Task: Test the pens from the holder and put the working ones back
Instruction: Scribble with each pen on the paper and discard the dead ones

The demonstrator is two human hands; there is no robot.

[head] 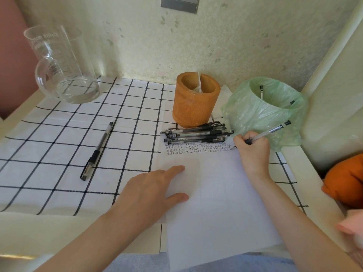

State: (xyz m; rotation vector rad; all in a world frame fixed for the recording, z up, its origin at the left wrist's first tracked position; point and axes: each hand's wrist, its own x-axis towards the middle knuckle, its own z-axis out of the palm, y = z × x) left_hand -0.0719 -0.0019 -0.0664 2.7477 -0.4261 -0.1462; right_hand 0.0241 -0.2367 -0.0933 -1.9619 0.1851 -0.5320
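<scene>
The right hand [253, 149] is gripping a clear pen [268, 132] with black ends, tip touching the paper [216, 203] near the holder [196, 101]. The left hand [153, 190] is lying flat, released, on the paper. The written marks [196, 149] are proving unreadable.

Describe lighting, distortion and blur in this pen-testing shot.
Head view: soft, even light, with only faint shadows beside the left hand on the paper; head view: wide-angle bending curves the lines of the grid cloth near the edges; head view: the glass jug shows pale glints, and the written marks near the pen in the right hand are too soft to read.
</scene>
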